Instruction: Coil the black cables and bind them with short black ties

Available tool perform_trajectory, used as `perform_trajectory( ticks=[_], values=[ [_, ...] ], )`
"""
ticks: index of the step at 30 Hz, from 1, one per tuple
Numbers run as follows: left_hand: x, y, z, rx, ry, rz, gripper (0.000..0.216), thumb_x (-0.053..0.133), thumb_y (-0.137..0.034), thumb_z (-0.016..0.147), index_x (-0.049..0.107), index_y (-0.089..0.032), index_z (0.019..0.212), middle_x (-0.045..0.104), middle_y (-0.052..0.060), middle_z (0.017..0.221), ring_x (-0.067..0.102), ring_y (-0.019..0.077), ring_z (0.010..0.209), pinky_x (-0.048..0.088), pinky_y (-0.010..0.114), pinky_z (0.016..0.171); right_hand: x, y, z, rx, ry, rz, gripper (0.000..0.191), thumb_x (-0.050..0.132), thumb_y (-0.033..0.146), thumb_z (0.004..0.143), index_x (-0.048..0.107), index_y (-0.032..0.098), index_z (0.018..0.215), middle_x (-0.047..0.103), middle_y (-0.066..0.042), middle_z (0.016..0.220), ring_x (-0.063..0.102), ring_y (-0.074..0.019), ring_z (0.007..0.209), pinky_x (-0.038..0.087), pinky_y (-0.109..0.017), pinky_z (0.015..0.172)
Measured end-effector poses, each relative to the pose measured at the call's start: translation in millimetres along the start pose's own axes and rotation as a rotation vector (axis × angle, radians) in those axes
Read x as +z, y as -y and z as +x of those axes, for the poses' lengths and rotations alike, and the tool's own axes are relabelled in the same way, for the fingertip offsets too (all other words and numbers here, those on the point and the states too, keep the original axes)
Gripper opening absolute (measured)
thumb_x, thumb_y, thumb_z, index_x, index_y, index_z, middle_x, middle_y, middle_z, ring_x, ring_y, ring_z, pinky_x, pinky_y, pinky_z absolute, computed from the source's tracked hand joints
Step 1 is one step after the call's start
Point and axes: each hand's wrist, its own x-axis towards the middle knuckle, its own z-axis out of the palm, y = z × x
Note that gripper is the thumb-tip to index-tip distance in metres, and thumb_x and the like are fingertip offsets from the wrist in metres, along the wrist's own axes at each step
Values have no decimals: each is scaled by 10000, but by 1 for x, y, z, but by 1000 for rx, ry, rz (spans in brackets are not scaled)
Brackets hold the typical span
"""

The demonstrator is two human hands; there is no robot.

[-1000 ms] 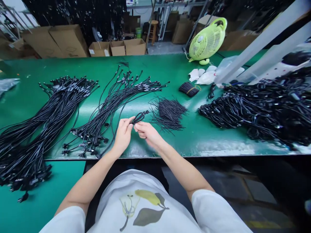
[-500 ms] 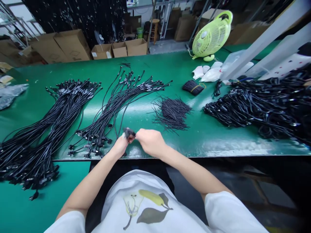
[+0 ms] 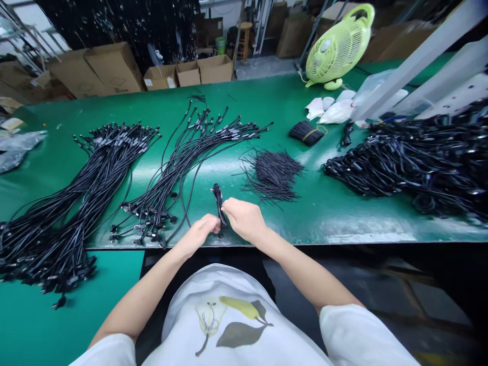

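A folded black cable [image 3: 217, 195] stands out between my two hands, close to the table's front edge. My left hand [image 3: 204, 231] is closed on the lower part of the cable, its fingers bent around it. From the other side, my right hand [image 3: 246, 218] pinches at the cable's middle; whether a thin tie is between the fingers is hidden. Just to the right lies a loose pile of thin black ties [image 3: 276, 174]. On the left, a bunch of straight black cables [image 3: 183, 165] with connectors at both ends spreads across the table.
A larger bunch of cables [image 3: 95, 188] hangs over the left front edge. Folded cables [image 3: 400, 168] are heaped at right. Behind the pile sits a banded bundle of ties [image 3: 306, 133]. A green fan [image 3: 337, 48] and a white post [image 3: 415, 61] stand at the back right.
The cable has turned from lying across between my hands to pointing away from me. My left hand has shifted right and a little down the cable; my right hand has moved slightly right.
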Motion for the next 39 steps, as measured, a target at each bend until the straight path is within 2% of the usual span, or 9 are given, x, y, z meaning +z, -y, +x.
perform_trajectory(
  ticks=[3,6,13,16,20,28,31,34,39],
  values=[
    [1,2,1,49,-116,-129,515,590,-623,805,597,-155,1019,601,119,1139,584,231,1043,446,371,957,4,5,-5,-78,-37,26,306,374,237,985,590,171,779,598,-32,722,512,-127,655,310,-237,629],
    [5,0,-3,38,-32,-159,585,589,-568,839,507,-187,1276,515,134,1387,461,268,1309,330,411,1118,11,8,-8,-65,-36,72,283,392,213,968,631,160,827,617,-46,743,532,-133,664,340,-229,631],
    [22,5,-6,92,-50,-42,561,536,-438,913,413,-214,1412,411,99,1514,354,249,1409,253,394,1180,17,-1,-6,260,150,675,346,493,303,920,586,154,622,496,64,515,390,-64,437,359,-164,420],
    [24,5,-3,52,-50,-106,521,577,-414,890,470,-222,1362,475,97,1463,457,255,1334,408,388,1082,8,-11,-9,297,272,813,386,439,346,949,579,159,642,375,88,461,283,-69,386,313,-177,381],
    [29,1,3,-96,-115,-215,518,640,-372,844,496,-171,1299,701,75,1004,692,176,807,552,303,749,-5,-19,-17,383,-15,611,243,585,394,876,622,170,960,590,-7,795,511,-104,635,439,-222,613],
    [44,-10,5,-220,69,-469,498,716,-463,777,567,-156,1139,571,-24,710,600,102,587,496,223,573,-2,-16,-25,168,-172,34,416,346,408,1007,600,115,1158,657,-109,891,588,-194,785,390,-304,726],
    [45,-16,7,-308,31,-619,493,658,-552,799,578,-158,1085,441,-62,641,403,34,447,313,139,393,1,-19,-27,167,-162,-111,464,357,417,1005,594,84,1226,667,-109,835,583,-197,749,358,-322,703],
    [46,-20,10,-382,11,-666,481,630,-580,809,600,-124,958,376,-72,605,279,10,412,168,117,356,2,-26,-25,157,-186,-111,497,371,442,996,549,103,1312,682,-138,963,599,-209,828,372,-330,749],
    [47,-26,6,-442,120,-704,453,664,-554,793,609,-115,892,408,-53,630,348,17,448,235,110,371,2,-39,-19,54,-187,233,451,347,475,994,580,189,1253,650,-119,1162,591,-217,1046,408,-359,942]
  ],
)
